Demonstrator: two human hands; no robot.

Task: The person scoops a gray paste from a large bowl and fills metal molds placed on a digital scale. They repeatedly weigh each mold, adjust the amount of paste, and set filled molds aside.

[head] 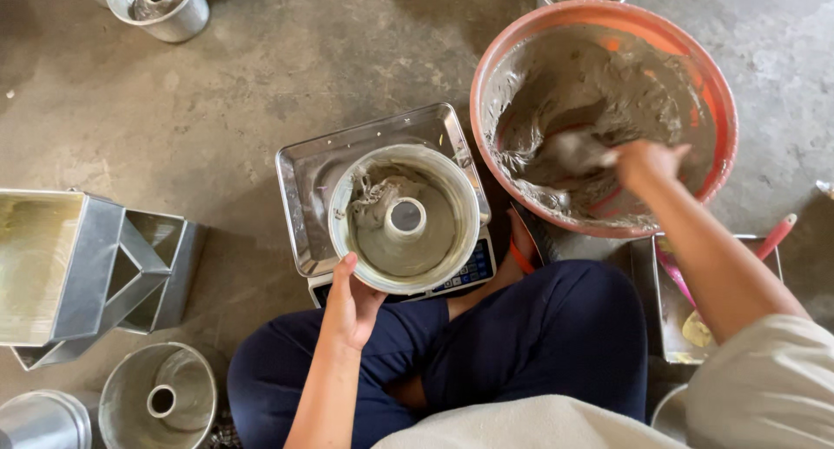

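Observation:
A round metal ring mould (405, 216) with a centre tube sits on the steel tray of a weighing scale (323, 171), partly filled with grey wet mix. My left hand (350, 306) grips the mould's near rim. My right hand (647, 164) reaches into a large orange basin (711, 75) of grey paste at the upper right. It holds a scoop (569, 152) coated in the paste, its bowl sunk in the mix.
I sit cross-legged in dark trousers on a concrete floor. Square metal moulds (87, 267) lie at the left and empty ring moulds (160, 397) at the lower left and top. A small tray (673, 314) with a pink-handled tool (776, 235) is at the right.

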